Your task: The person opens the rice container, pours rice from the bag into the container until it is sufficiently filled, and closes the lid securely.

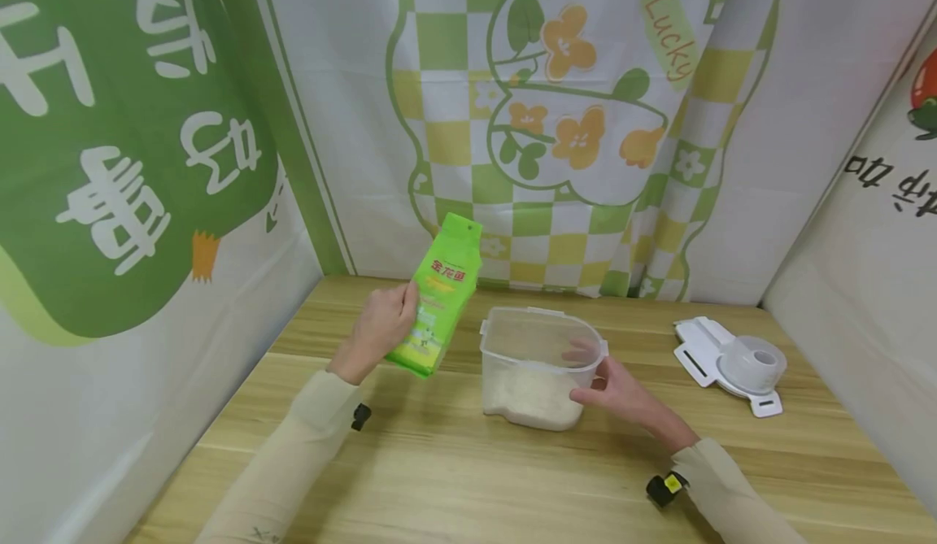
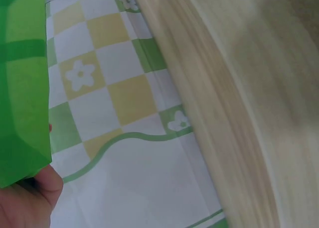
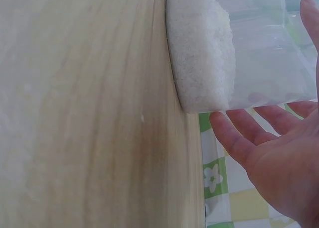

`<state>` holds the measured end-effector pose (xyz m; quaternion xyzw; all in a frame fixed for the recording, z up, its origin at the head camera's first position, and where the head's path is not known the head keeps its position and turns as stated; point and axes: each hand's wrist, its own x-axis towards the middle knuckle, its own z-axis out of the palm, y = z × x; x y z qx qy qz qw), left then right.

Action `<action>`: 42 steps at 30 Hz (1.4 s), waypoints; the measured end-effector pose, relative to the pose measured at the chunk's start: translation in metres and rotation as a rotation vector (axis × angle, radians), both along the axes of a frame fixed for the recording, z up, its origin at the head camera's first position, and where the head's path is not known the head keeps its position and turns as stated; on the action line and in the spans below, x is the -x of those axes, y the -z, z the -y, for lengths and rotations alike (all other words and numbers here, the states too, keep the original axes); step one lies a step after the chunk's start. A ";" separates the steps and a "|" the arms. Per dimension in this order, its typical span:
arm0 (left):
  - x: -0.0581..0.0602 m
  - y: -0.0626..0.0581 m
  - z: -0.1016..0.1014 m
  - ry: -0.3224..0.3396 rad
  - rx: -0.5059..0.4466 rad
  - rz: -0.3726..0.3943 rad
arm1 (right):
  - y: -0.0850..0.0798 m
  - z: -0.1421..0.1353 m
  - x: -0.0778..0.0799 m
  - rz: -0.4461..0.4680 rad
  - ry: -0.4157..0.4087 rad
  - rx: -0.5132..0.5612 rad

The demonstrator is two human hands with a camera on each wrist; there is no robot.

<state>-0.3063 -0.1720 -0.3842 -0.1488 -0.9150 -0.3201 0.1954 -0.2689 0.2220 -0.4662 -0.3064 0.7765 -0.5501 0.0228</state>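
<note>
My left hand point(image 1: 386, 321) grips the side edge of a bright green rice bag point(image 1: 442, 288) with red lettering, tilted with its top to the right. In the left wrist view, the thumb and the plain green side of the bag point(image 2: 25, 88) show at the left. To the right of it on the table stands a clear plastic container point(image 1: 542, 357), its top uncovered, with white rice point(image 1: 538, 395) in its lower part. My right hand point(image 1: 618, 389) is at the container's right side, fingers spread. The right wrist view shows its straight fingertips point(image 3: 218, 119) right at the container wall.
A white lid point(image 1: 706, 339) lies on the wooden table point(image 1: 454, 487) at the right, with a round translucent cup point(image 1: 752, 365) on it. Printed cloth point(image 1: 366, 121) hangs behind the table and along both sides.
</note>
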 end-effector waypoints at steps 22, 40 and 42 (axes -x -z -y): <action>0.015 0.032 0.021 -0.136 -0.011 0.291 | -0.003 0.000 -0.003 0.040 -0.016 -0.009; 0.014 0.054 0.031 -0.175 0.168 0.387 | -0.002 -0.001 -0.001 0.058 0.000 -0.031; 0.013 0.055 0.032 -0.168 0.175 0.415 | -0.001 -0.001 -0.001 0.052 -0.009 -0.025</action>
